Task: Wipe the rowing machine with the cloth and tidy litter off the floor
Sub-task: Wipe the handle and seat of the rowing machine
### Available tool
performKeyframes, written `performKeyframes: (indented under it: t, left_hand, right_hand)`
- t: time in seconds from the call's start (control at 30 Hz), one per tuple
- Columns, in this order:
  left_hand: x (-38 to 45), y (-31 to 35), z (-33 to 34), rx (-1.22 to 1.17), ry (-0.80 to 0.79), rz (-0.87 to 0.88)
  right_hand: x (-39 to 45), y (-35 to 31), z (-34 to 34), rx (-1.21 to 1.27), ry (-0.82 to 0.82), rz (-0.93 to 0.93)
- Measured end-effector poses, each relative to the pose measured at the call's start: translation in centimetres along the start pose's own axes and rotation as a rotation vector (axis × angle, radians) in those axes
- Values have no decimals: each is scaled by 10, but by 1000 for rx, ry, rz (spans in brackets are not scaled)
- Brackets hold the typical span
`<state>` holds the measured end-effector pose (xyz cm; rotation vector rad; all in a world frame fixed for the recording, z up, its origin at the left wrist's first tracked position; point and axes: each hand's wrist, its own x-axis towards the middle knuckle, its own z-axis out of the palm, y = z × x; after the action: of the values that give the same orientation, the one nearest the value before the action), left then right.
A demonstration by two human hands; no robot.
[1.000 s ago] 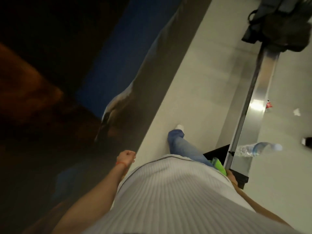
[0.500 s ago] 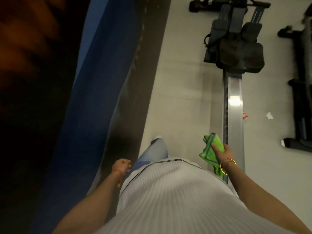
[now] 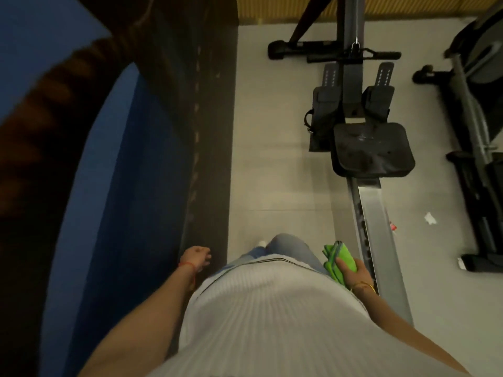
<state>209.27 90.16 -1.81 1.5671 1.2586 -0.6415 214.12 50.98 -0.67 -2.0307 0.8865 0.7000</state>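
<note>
Seen from above, a person in a ribbed white top and blue jeans stands with both bare forearms reaching forward and down. The left hand hangs at hip level beside the body, fingers loosely curled and holding nothing — a thin red thread circles its wrist. The right hand sits close against the right hip, thumb laid across the top of a folded green cloth that it grips — a gold bangle rings that wrist. One knee is bent forward, the tip of a white shoe just showing past it.
</note>
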Motion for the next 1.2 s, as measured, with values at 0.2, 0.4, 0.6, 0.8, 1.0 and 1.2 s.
performKeyframes:
  t: [0.2, 0.4, 0.6, 0.8, 1.0, 1.2]
  left_hand:
    - [40, 146, -7, 98, 3, 168]
    - [95, 239, 2, 141, -8, 165]
    - [141, 315, 5, 126, 34, 51]
    - [170, 411, 15, 77, 21, 16]
    - [211, 519, 30, 208, -19, 133]
    - [253, 653, 63, 343, -33, 327]
  right_hand:
    - [40, -58, 0, -62, -12, 137]
    - [114, -148, 2, -15, -26, 166]
    - [202, -295, -17, -3, 31, 37]
    - [261, -450, -32, -5, 78, -167]
    - [314, -534, -25, -131, 118, -343]
    - [370, -604, -41, -314, 282, -402]
